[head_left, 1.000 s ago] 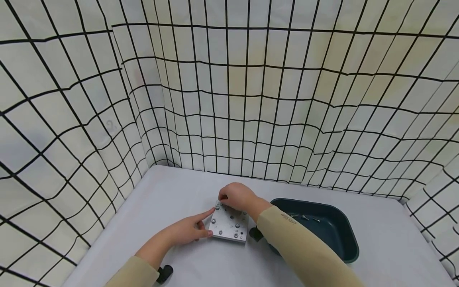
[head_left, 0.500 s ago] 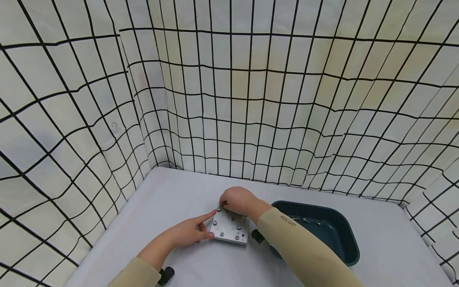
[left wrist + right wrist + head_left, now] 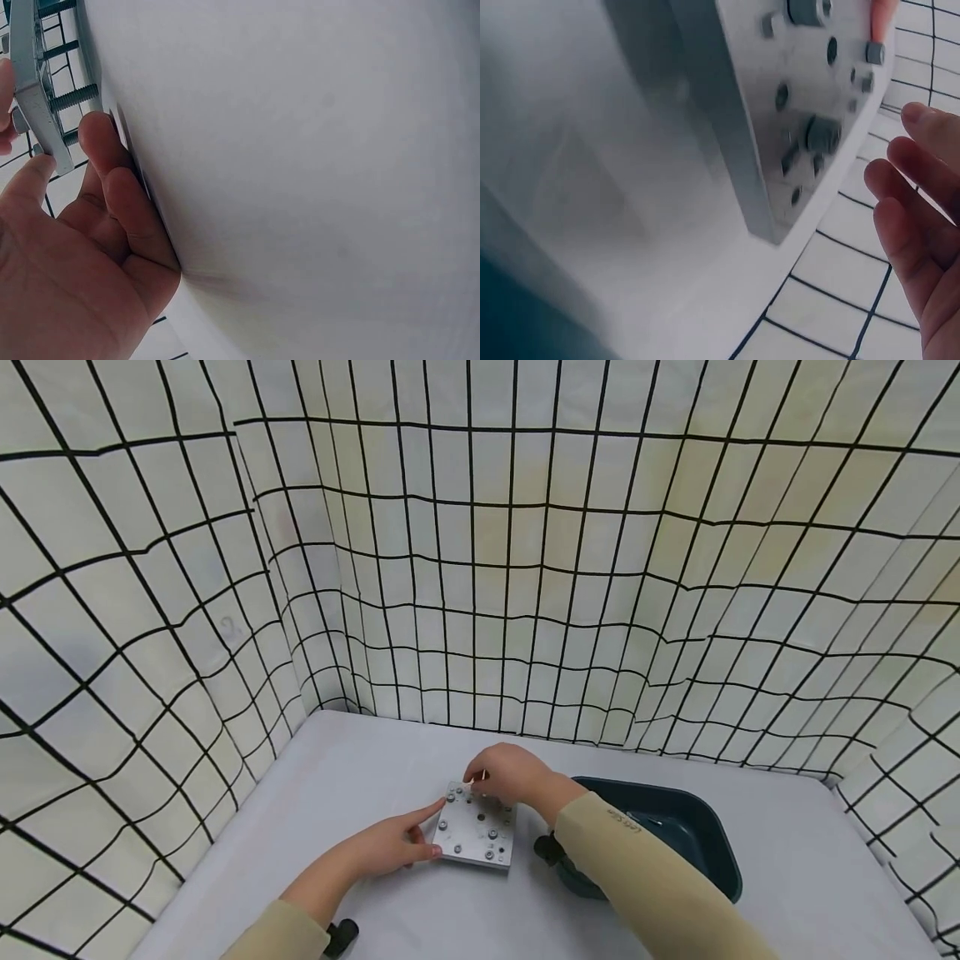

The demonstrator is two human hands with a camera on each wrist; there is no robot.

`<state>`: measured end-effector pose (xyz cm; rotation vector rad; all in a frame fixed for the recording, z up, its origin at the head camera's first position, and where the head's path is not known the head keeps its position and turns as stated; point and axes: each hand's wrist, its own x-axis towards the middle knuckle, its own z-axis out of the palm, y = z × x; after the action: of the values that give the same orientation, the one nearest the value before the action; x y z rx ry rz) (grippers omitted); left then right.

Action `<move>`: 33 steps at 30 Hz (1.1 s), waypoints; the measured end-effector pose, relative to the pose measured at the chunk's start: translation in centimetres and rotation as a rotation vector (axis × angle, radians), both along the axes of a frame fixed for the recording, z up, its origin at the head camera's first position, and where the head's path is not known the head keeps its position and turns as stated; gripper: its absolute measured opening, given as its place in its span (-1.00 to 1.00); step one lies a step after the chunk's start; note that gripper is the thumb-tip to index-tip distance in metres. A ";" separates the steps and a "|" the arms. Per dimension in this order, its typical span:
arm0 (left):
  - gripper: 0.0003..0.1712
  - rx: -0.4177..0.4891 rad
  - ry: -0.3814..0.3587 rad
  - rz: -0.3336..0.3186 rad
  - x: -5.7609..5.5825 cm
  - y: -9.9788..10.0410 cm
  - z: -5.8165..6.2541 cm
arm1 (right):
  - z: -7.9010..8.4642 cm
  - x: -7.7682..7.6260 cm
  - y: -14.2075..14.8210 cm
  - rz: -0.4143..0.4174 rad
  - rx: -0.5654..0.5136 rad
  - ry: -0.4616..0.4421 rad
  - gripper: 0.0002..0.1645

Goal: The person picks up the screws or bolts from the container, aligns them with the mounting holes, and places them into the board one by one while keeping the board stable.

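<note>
A silver metal plate (image 3: 468,837) with several hex-socket screws and holes lies on the table in the head view. Below it, threaded screw shanks (image 3: 75,97) stick out in the left wrist view. My left hand (image 3: 384,845) holds the plate along its left side, index finger at the far corner and thumb at the near one; its other fingers curl beneath. My right hand (image 3: 510,774) hovers over the far right corner, fingers loosely bent and parted from the thumb. The right wrist view shows nothing between those fingers (image 3: 904,232), close to a raised screw head (image 3: 823,136).
A dark teal bin (image 3: 722,827) with a few loose screws (image 3: 651,821) stands right of the plate, partly behind my right sleeve (image 3: 652,877). White walls with a black grid (image 3: 510,610) rise behind the white table (image 3: 360,768) and at its sides.
The right hand's fingers, earlier pinched together at the plate's far edge, have parted and lifted slightly, shifting right. The left hand keeps its place on the plate.
</note>
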<state>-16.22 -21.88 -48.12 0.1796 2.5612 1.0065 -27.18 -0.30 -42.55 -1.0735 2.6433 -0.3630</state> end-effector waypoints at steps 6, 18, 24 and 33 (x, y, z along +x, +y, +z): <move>-0.07 -0.002 0.008 0.005 0.0 0.0 -0.1 | 0.8 -0.4 2.5 -0.009 -0.036 0.026 -0.76; -0.07 0.002 -0.004 0.032 -0.3 0.4 -0.1 | 1.6 -0.7 10.6 -0.092 -0.091 0.032 -0.75; -0.06 -0.002 -0.012 0.034 -0.3 0.2 -0.1 | 1.6 0.0 15.9 -0.095 -0.120 0.023 -0.78; -0.05 -0.010 -0.020 0.041 -0.5 0.3 -0.3 | 0.6 0.7 21.8 -0.119 -0.089 0.022 -0.78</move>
<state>-16.75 -21.62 -48.46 0.1142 2.5617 1.0046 -26.48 21.45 -41.94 -0.9526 2.7418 -0.5000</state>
